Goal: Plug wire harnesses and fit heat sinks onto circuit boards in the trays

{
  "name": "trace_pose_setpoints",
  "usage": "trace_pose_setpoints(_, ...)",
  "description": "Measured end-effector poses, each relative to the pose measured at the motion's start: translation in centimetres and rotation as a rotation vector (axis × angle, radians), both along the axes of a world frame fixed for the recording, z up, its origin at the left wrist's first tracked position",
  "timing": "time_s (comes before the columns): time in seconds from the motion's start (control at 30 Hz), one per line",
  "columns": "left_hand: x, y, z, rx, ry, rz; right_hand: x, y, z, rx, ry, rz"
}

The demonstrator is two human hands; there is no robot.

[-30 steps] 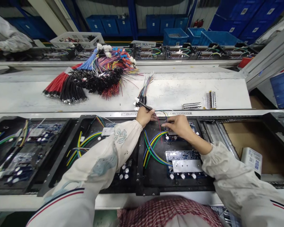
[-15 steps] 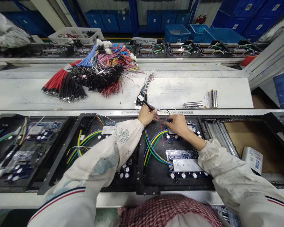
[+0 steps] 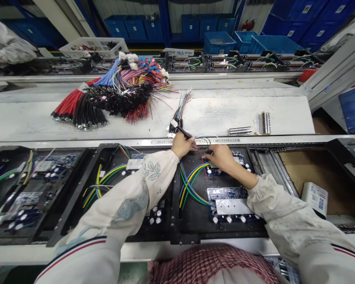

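My left hand [image 3: 182, 145] is closed around a black-sleeved wire harness [image 3: 184, 132], whose thin loose wires spread out to the right. Its white and dark wires loop above the tray, and a red wire [image 3: 203, 163] hangs down. Just to the right, my right hand [image 3: 220, 156] pinches the thin wires; its fingertips partly hide them. Both hands are over a black tray [image 3: 192, 223]. Inside lie two circuit boards, the near one carrying a metal plate [image 3: 235, 206]. Thick blue, yellow and green wires [image 3: 187, 187] curve to the boards.
Behind the tray lie a small bunch of harnesses [image 3: 182, 108] and a large wire pile [image 3: 121, 92]. Metal strips [image 3: 264, 123] rest at the right. A white box [image 3: 315, 198] sits on brown board. More black trays line the left. Another person's sleeve [image 3: 12, 45] shows far left.
The view has shifted slightly. My right hand has moved a little left and down along the wires, and the red wire has swung slightly right. My left hand keeps its hold.
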State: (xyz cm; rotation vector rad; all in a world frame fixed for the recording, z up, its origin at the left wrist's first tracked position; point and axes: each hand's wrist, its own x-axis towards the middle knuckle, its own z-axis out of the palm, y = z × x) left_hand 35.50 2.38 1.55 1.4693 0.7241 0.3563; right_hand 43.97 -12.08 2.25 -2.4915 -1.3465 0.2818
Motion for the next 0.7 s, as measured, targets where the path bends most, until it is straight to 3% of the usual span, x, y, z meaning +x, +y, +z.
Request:
trace_pose_setpoints(0.13, 0.2, 0.0, -0.4, 0.098, 0.034, -0.027, -1.2, -1.9, 1.7, -0.014, 0.033, 0.143)
trace_pose_setpoints(0.23, -0.2, 0.2, -0.1, 0.253, 0.073, -0.07, -1.7, -2.2, 2.1, -0.017, 0.199, 0.214)
trace_pose_setpoints(0.33, -1.4, 0.4, 1.1, 0.488, 0.105, -0.192, -1.3, -1.4, 1.6, 0.126, 0.267, 0.023)
trace_pose_setpoints(0.43, -2.2, -0.2, 2.4, 0.737, 0.149, -0.382, -0.6, -0.4, 0.4, 0.188, 0.187, -0.129)
trace_pose_setpoints(0.57, -1.7, -2.3, 2.8, 0.965, 0.223, -0.608, -0.5, 0.2, -0.8, 0.161, 0.138, -0.15)
trace_pose_setpoints(0.7, -1.4, -2.8, 2.3, 1.074, 0.241, -0.786, -0.8, 0.1, -1.0, 0.145, 0.12, -0.159)
